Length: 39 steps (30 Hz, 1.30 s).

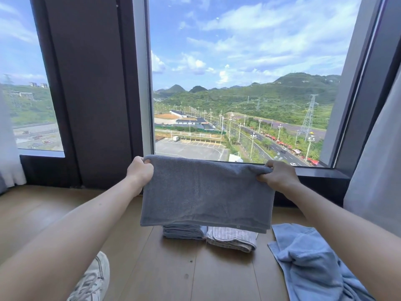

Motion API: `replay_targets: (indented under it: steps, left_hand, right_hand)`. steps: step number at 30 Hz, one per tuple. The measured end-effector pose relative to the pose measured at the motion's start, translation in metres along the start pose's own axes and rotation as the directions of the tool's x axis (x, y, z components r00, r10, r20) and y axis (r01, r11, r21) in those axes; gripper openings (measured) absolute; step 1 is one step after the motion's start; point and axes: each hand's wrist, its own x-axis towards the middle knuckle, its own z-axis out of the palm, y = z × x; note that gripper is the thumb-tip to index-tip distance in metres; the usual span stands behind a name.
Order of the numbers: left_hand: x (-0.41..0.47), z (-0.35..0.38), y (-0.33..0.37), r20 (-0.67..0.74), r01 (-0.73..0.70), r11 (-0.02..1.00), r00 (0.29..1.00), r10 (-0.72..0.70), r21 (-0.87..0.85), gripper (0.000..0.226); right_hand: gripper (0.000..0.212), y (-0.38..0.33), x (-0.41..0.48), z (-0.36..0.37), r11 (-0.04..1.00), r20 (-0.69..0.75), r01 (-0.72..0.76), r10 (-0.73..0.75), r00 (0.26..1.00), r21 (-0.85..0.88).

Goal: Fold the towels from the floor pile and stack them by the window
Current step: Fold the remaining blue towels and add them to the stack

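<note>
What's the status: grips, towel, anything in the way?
Left grip and right grip pinch grey towel at top corners, held up. Folded towels on floor below it. Light blue towel loose at right, not blocking.

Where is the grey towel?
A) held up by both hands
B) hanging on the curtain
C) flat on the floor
A: the left hand and right hand each grip a top corner of the grey towel, which hangs in the air.

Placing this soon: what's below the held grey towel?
A folded blue towel and a folded striped towel, side by side on the floor. The grey towel hides their far parts.
</note>
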Motion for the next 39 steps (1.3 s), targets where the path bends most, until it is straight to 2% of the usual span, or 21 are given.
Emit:
replay_targets:
  steps: [3, 6, 9, 13, 16, 19, 23, 29, 35, 37, 39]
  left_hand:
    - [0.002, -0.002, -0.002, -0.01, -0.002, 1.0, 1.0, 0.002, -0.002, 0.031]
    - [0.003, -0.003, -0.003, -0.021, -0.007, 1.0, 1.0, 0.007, -0.003, 0.031]
    - [0.004, -0.004, -0.004, -0.025, -0.009, 1.0, 1.0, 0.009, 0.0, 0.032]
    - [0.005, -0.005, -0.006, -0.022, -0.012, 1.0, 1.0, 0.011, -0.009, 0.031]
    - [0.007, -0.007, -0.007, -0.021, -0.012, 1.0, 1.0, 0.012, -0.015, 0.032]
    - [0.009, -0.009, -0.008, -0.019, -0.01, 1.0, 1.0, 0.01, -0.014, 0.031]
    - [0.01, -0.014, -0.009, -0.032, -0.007, 1.0, 0.999, 0.006, -0.011, 0.031]
    - [0.012, -0.018, -0.007, -0.067, -0.01, 1.0, 0.998, 0.012, 0.024, 0.027]
    - [0.011, -0.016, -0.008, -0.029, -0.021, 0.999, 0.999, 0.022, 0.032, 0.019]
    - [0.009, -0.011, -0.009, -0.003, 0.001, 1.0, 1.0, -0.001, 0.028, 0.021]
    - [0.007, -0.005, -0.008, 0.02, 0.019, 0.999, 1.0, -0.02, 0.04, 0.024]
  right_hand:
    - [0.023, 0.001, 0.0, 0.0, 0.994, 0.012, -0.012, 0.011, 1.0, 0.111]
    - [0.012, 0.003, 0.0, 0.0, 0.985, 0.01, -0.027, 0.025, 1.0, 0.168]
    - [0.025, 0.003, 0.002, 0.001, 0.978, 0.005, -0.038, 0.038, 0.999, 0.203]
    - [0.045, 0.002, 0.004, 0.002, 0.93, 0.011, -0.099, 0.101, 0.995, 0.353]
    - [0.034, 0.004, 0.006, 0.003, 0.94, 0.008, -0.097, 0.1, 0.995, 0.328]
    - [0.032, 0.007, 0.005, 0.002, 0.956, -0.001, -0.09, 0.094, 0.996, 0.28]
    - [0.014, 0.01, 0.004, -0.001, 0.973, -0.034, -0.049, 0.058, 0.998, 0.224]
    - [0.02, 0.006, 0.005, -0.006, 0.98, -0.081, -0.01, 0.027, 0.996, 0.199]
    - [0.024, 0.009, 0.005, -0.011, 0.975, -0.12, -0.046, 0.074, 0.99, 0.217]
    - [0.02, 0.008, 0.002, -0.009, 0.98, -0.13, -0.071, 0.096, 0.987, 0.185]
    - [0.027, 0.007, -0.001, -0.004, 0.988, -0.13, -0.103, 0.117, 0.985, 0.114]
